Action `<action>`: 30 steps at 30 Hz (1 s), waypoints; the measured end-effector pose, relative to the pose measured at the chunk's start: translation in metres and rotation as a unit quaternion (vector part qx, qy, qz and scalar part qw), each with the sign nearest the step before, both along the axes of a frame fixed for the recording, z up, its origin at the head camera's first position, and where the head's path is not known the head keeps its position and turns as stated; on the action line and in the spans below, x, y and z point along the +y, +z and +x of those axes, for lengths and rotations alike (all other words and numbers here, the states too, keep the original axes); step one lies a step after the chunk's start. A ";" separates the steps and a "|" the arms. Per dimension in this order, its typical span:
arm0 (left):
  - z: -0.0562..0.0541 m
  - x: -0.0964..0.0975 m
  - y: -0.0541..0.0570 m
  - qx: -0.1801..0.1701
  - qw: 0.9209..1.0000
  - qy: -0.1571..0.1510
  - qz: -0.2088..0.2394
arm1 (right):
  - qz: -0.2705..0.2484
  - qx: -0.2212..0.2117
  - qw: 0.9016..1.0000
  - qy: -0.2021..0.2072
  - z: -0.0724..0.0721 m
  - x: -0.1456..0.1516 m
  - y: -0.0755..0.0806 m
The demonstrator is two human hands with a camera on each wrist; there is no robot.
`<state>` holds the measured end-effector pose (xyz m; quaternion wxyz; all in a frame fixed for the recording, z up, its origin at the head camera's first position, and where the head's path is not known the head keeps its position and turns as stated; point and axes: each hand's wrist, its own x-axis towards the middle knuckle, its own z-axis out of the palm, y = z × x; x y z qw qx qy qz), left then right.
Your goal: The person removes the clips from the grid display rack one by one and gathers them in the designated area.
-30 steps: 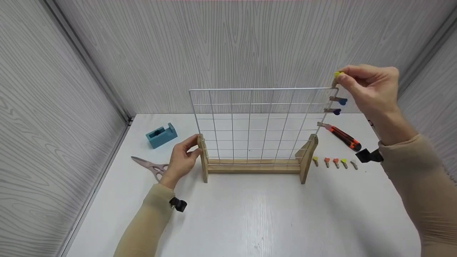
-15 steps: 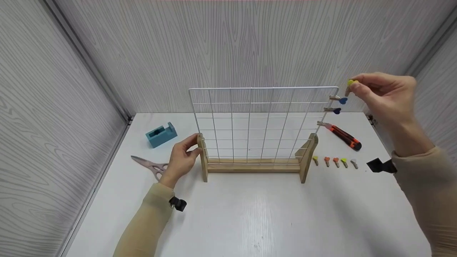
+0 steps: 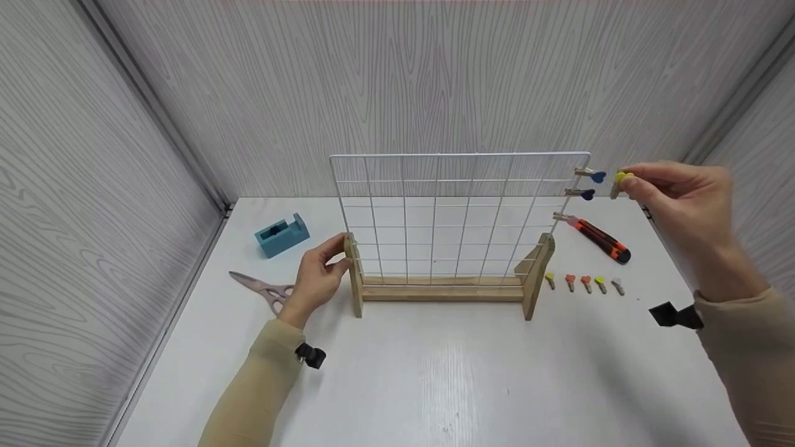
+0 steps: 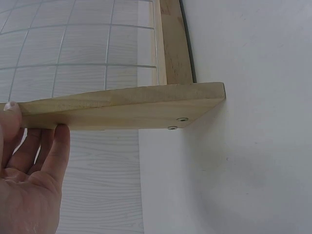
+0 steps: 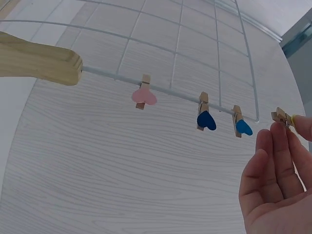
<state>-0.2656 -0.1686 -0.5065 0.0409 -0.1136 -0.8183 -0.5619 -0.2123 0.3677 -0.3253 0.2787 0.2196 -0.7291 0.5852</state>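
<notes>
A white wire grid (image 3: 435, 225) stands upright in a wooden stand (image 3: 442, 297). My left hand (image 3: 318, 274) grips the top of the stand's left end post (image 4: 126, 105) between thumb and fingers. Right of the grid's upper corner, my right hand (image 3: 686, 202) pinches a small wooden clothespin with a yellow heart (image 3: 621, 179); a gap separates it from the wire. Along the grid's right side wire are clipped a clothespin with a light blue heart (image 5: 243, 127), one with a dark blue heart (image 5: 205, 120) and one with a pink heart (image 5: 145, 95).
Several heart clothespins (image 3: 586, 284) lie in a row on the white table (image 3: 435, 372), right of the stand. Behind them lies an orange and black utility knife (image 3: 601, 239). A blue tape dispenser (image 3: 282, 236) and scissors (image 3: 258, 287) are at the left.
My right hand has carried the yellow-heart clothespin off the grid's top right corner, to the right and then down. My left hand has stayed on the post.
</notes>
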 end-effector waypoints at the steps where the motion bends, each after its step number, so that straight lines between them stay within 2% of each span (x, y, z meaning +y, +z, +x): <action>1: 0.000 0.000 0.000 0.000 1.000 0.001 0.000 | 0.005 -0.003 1.000 -0.009 0.001 0.003 -0.003; 4: 0.000 0.000 0.000 0.002 1.000 0.002 0.000 | 0.003 -0.031 0.999 -0.029 0.004 0.011 -0.015; 8: 0.001 0.000 0.000 -0.004 1.000 0.000 -0.001 | -0.046 -0.076 0.996 -0.017 0.006 0.021 -0.039; 11: 0.001 0.001 0.000 -0.014 1.000 0.002 -0.003 | -0.029 -0.114 0.993 -0.029 0.005 0.029 -0.063; 14: 0.000 0.000 -0.001 -0.016 1.000 0.003 -0.005 | 0.046 -0.176 0.982 -0.053 0.006 0.034 -0.091; 16: 0.000 0.000 -0.001 -0.013 1.000 0.001 -0.003 | 0.086 -0.224 0.969 -0.051 0.007 0.037 -0.111; 20: -0.001 0.000 -0.001 -0.011 1.000 -0.002 -0.003 | 0.166 -0.322 0.931 -0.046 0.006 0.039 -0.147; 25: 0.000 0.000 -0.001 -0.017 1.000 0.005 -0.009 | 0.209 -0.416 0.884 -0.029 0.001 0.040 -0.181; 28: 0.001 0.000 -0.001 -0.020 1.000 0.006 -0.010 | 0.216 -0.452 0.865 -0.015 -0.002 0.040 -0.195; 30: 0.001 0.000 -0.001 -0.020 1.000 0.006 -0.010 | 0.221 -0.466 0.857 -0.007 -0.005 0.040 -0.202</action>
